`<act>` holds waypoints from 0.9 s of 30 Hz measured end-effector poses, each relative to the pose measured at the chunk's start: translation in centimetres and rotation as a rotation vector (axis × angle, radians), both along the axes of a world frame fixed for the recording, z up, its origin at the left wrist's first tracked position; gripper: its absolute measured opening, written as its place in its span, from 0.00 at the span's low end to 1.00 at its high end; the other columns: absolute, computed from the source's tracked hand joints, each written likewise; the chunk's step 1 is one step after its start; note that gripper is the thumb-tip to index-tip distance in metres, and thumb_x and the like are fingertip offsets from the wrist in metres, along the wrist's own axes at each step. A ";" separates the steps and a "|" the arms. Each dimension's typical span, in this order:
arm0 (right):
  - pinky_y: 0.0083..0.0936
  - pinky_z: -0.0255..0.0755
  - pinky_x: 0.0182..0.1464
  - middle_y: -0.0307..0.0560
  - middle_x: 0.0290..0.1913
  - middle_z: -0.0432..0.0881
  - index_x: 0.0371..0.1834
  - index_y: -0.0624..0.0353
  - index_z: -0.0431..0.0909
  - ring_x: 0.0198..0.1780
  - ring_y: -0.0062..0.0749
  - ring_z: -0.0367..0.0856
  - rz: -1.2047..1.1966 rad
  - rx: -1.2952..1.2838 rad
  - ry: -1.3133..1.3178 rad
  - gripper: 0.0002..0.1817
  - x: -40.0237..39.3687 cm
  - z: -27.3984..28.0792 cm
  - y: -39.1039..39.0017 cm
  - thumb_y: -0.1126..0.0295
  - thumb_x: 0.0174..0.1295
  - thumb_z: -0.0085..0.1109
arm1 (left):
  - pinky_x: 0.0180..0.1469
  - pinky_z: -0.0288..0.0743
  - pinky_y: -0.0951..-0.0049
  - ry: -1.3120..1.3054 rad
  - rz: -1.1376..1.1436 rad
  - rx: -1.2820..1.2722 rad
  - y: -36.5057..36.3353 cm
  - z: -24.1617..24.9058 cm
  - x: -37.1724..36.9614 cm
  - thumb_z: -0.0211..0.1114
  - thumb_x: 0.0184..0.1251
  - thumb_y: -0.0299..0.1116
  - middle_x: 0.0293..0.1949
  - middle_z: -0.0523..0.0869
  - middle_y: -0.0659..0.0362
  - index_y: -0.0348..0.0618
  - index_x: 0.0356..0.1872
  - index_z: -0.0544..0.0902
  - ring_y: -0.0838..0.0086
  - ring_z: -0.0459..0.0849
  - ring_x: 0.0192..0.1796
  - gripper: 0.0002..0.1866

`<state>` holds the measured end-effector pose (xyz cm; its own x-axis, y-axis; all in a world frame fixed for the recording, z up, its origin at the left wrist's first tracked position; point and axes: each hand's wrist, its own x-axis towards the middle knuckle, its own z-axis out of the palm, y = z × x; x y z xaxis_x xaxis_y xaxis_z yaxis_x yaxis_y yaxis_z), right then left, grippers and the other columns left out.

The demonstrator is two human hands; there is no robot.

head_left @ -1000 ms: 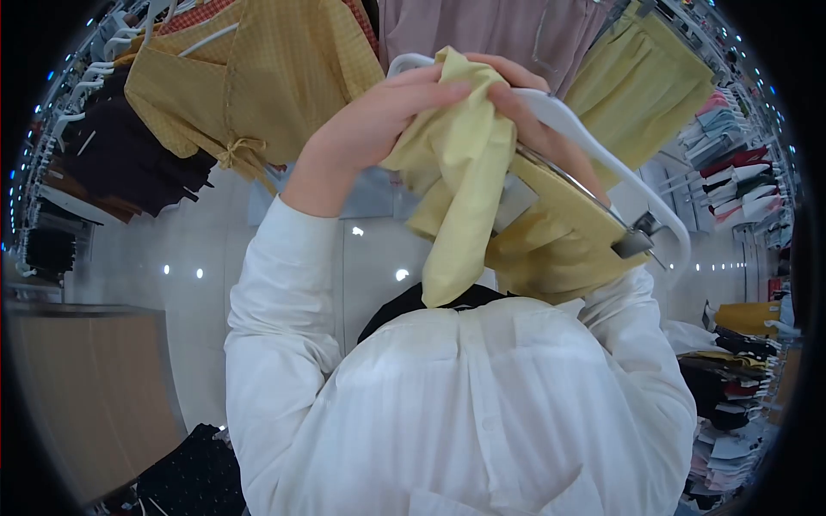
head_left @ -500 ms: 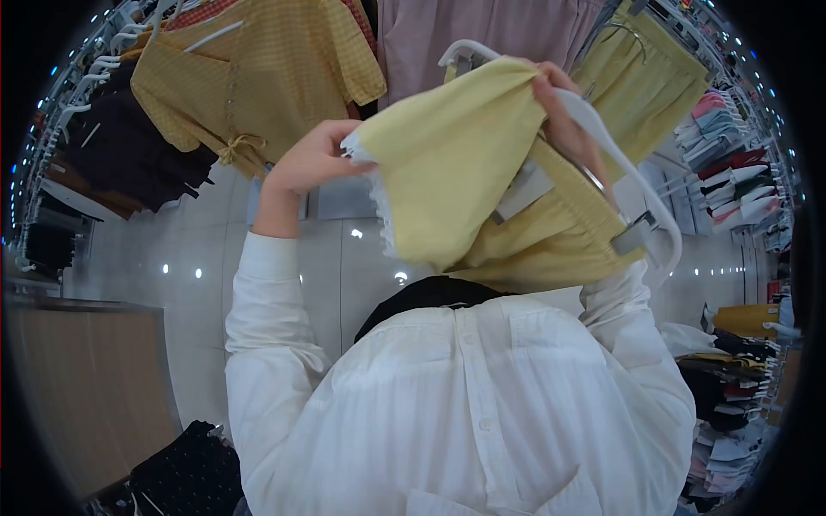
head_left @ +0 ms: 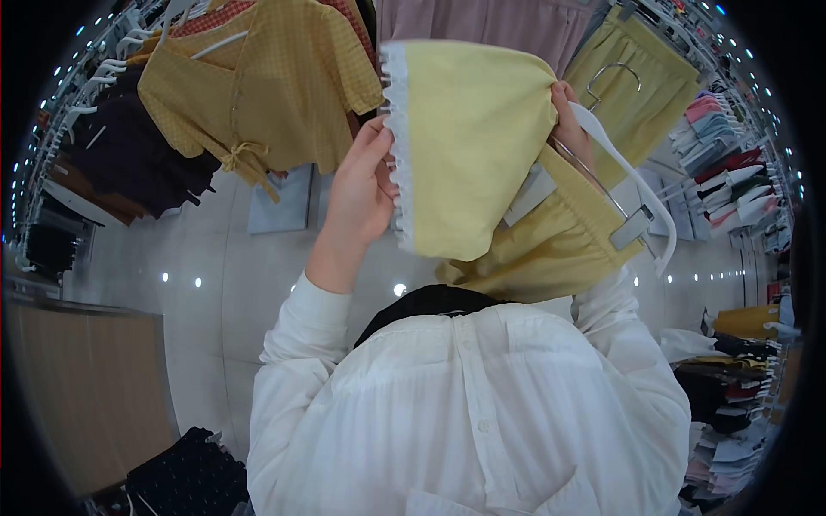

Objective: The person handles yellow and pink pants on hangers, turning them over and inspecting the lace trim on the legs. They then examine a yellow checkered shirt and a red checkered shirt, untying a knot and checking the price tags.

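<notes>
A pale yellow garment [head_left: 473, 146] with a white lace edge is spread between my hands. My left hand [head_left: 361, 185] grips it at the lace edge, fingers partly behind the cloth. My right hand [head_left: 572, 129] is closed on its gathered far end, beside a white hanger [head_left: 632, 172]. Below the pale garment hangs a darker yellow elastic-waist garment [head_left: 551, 241], held by a metal clip [head_left: 632, 229] of a hanger. Part of a white tag shows between the two garments.
A yellow checked top [head_left: 258, 86], pink trousers [head_left: 482, 21] and yellow trousers [head_left: 637, 86] hang ahead. Racks of clothes line both sides. A wooden counter [head_left: 90, 387] stands at lower left, with a dark dotted garment [head_left: 189, 473] beside it.
My left hand has moved right and slightly down along the lace edge. The pale garment is now more spread out and raised, its lace edge nearly vertical.
</notes>
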<state>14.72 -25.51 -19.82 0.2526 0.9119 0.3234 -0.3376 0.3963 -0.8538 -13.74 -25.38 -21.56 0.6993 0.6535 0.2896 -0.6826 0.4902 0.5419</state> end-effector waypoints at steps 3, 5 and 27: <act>0.14 0.71 0.28 0.38 0.28 0.75 0.32 0.58 0.68 0.27 0.16 0.74 -0.013 -0.010 0.019 0.10 -0.1 -0.3 -0.6 0.63 0.64 0.46 | 0.39 0.72 0.82 0.297 0.301 -0.169 -3.3 2.0 2.4 0.52 0.64 0.34 0.42 0.79 0.63 0.42 0.48 0.70 0.80 0.78 0.41 0.13; 0.14 0.72 0.28 0.38 0.28 0.75 0.32 0.59 0.67 0.27 0.16 0.75 -0.011 -0.007 0.013 0.10 -0.2 -0.3 -1.0 0.63 0.64 0.46 | 0.39 0.72 0.81 0.339 0.311 -0.093 -3.4 1.6 3.1 0.54 0.63 0.32 0.41 0.79 0.62 0.41 0.48 0.69 0.80 0.78 0.41 0.14; 0.19 0.69 0.42 0.39 0.35 0.75 0.35 0.58 0.68 0.37 0.20 0.75 -0.126 -0.083 0.104 0.09 1.3 -0.3 -3.4 0.64 0.65 0.42 | 0.36 0.77 0.78 0.400 0.375 0.004 -1.4 -0.3 5.0 0.61 0.55 0.21 0.36 0.82 0.55 0.35 0.45 0.72 0.77 0.82 0.34 0.16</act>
